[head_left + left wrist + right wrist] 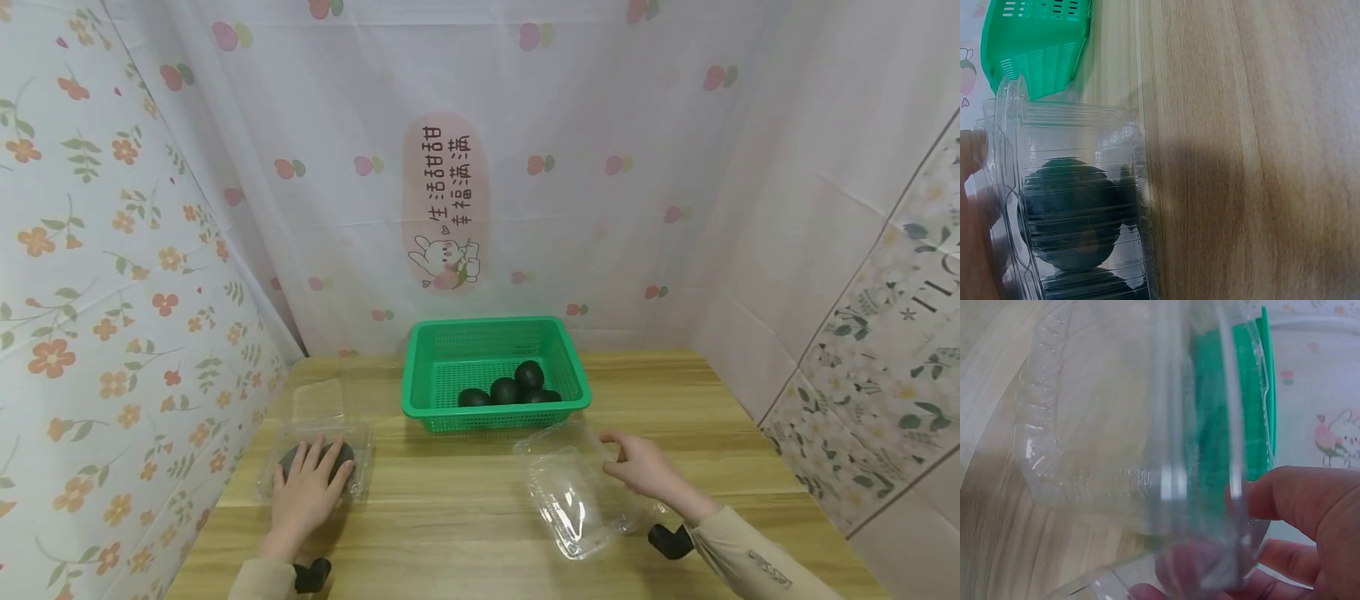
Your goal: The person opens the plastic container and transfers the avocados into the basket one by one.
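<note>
Backdrop's a white curtain (592,225) with little fruit prints, plus a pink patch (447,204) with Chinese lettering (436,173) and a cartoon bunny (447,260). There's orange-flowered cloth (123,275) on the left, a grey-green leafy panel (892,308) over on the right, and the table (442,533) is wood-grain.

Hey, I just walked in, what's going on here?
A person's left hand is spread over dark fruits in a clear container. Their right hand grips the edge of a second clear container, which looks empty. Farther back, a green basket holds more dark fruits on the wooden table.
</note>
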